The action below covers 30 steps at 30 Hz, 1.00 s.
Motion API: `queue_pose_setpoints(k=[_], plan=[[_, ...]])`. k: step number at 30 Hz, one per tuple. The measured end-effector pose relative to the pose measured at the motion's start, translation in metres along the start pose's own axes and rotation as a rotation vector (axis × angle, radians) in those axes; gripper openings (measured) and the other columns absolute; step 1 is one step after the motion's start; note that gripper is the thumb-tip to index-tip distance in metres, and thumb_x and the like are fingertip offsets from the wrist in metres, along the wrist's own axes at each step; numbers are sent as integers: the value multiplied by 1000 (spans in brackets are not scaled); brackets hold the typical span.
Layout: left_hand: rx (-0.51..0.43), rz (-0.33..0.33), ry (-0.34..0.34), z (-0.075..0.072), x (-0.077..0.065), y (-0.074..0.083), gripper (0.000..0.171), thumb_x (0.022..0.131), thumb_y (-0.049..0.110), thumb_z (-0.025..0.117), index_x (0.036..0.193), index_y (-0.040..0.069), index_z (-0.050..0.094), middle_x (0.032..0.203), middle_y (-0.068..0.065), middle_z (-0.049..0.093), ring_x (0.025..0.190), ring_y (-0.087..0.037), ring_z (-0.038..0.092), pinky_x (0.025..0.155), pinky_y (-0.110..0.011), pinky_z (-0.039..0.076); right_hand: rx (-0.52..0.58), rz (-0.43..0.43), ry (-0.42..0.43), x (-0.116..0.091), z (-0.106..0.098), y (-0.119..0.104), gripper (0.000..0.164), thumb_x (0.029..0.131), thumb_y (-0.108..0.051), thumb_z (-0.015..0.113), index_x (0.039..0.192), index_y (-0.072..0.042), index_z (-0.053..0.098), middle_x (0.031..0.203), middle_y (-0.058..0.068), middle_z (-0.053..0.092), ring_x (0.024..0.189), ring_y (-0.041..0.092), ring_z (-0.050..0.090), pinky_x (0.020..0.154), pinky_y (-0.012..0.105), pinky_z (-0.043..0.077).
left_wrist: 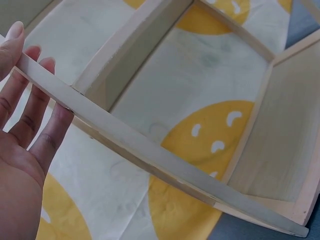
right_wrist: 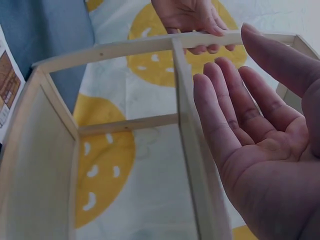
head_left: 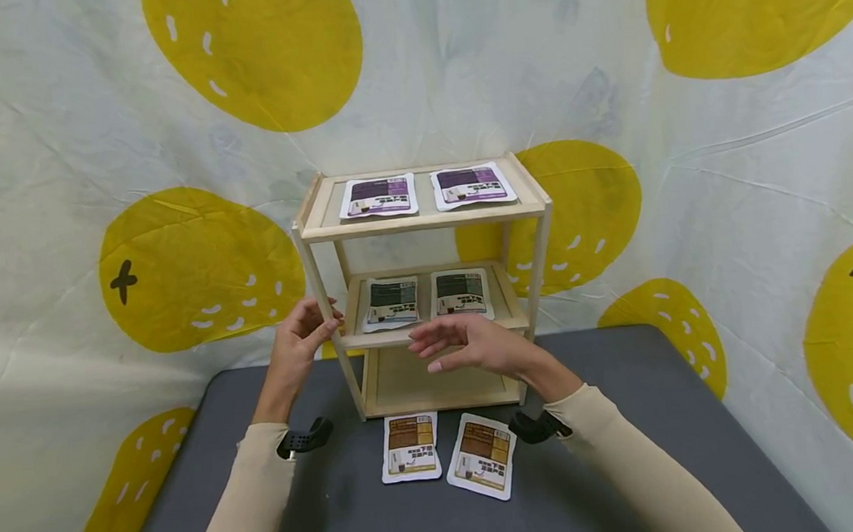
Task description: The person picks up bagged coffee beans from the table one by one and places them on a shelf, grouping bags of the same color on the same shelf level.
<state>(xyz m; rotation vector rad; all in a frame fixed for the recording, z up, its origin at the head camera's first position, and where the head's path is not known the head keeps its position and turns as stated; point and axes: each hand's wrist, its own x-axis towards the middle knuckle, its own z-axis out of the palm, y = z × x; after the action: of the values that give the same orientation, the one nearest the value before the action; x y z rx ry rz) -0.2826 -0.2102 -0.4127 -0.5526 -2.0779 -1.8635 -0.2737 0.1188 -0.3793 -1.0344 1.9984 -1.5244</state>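
A three-tier wooden shelf rack point(head_left: 427, 224) stands on the dark table. My left hand point(head_left: 299, 339) grips its front left post point(left_wrist: 135, 137), thumb on one side and fingers on the other. In front of the middle tier my right hand point(head_left: 481, 345) hovers with relaxed fingers, palm toward the left, holding nothing. Two purple-labelled white packets point(head_left: 378, 196) lie on the top tier. Two dark green-labelled packets point(head_left: 393, 300) lie on the middle one, the right one point(head_left: 460, 288) partly hidden by my right hand.
Two brown-labelled packets lie on the table point(head_left: 372, 529) before the rack, the left one point(head_left: 411, 448) close to its base, the right one point(head_left: 482, 457) tilted. Behind the rack hangs a pale cloth point(head_left: 418, 66) printed with yellow fruit. The bottom tier point(head_left: 436, 382) shows bare wood.
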Motion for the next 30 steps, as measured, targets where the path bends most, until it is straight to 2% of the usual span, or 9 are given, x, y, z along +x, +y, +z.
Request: queue_pose_setpoints(k=[4, 9, 16, 19, 23, 30], plan=[[9, 5, -2, 0, 0, 0, 30, 99, 15, 67, 127, 6, 61, 112, -19, 65, 102, -20, 68, 88, -29, 57, 11, -11, -21, -5, 4, 6, 53, 92, -6, 75, 141, -3, 55, 136, 10, 64, 127, 31, 60, 102, 38, 52], [14, 4, -1, 0, 0, -1, 29, 99, 15, 67, 126, 5, 61, 111, -17, 66, 102, -19, 68, 89, -29, 57, 32, -12, -52, -10, 7, 12, 56, 92, -3, 73, 143, 3, 51, 139, 13, 61, 129, 32, 58, 104, 38, 51], [13, -7, 1, -1, -1, -1, 30, 99, 14, 66, 127, 5, 60, 110, -9, 68, 103, -19, 68, 89, -28, 57, -16, -1, -47, -19, 9, 26, 53, 93, -6, 74, 142, -6, 55, 139, 12, 62, 128, 27, 60, 104, 36, 50], [18, -9, 2, -1, -1, -1, 34, 99, 14, 66, 130, 0, 58, 110, -8, 68, 104, -22, 68, 89, -27, 56, -10, 9, -46, -23, 9, 36, 53, 93, -7, 73, 143, -4, 54, 140, 12, 61, 128, 28, 59, 104, 35, 50], [18, -3, 0, 0, -2, -1, 40, 99, 14, 66, 132, -7, 54, 112, -14, 67, 105, -25, 68, 90, -28, 56, 17, 45, -39, -30, 9, 48, 54, 93, -7, 73, 143, -6, 54, 141, 11, 60, 129, 29, 58, 102, 35, 51], [14, 5, 1, 0, -1, 1, 31, 99, 15, 67, 127, 5, 60, 112, -16, 66, 104, -22, 68, 89, -29, 57, 5, 83, -1, -40, 6, 69, 54, 93, -10, 74, 144, -7, 53, 141, 12, 60, 131, 36, 56, 101, 32, 52]])
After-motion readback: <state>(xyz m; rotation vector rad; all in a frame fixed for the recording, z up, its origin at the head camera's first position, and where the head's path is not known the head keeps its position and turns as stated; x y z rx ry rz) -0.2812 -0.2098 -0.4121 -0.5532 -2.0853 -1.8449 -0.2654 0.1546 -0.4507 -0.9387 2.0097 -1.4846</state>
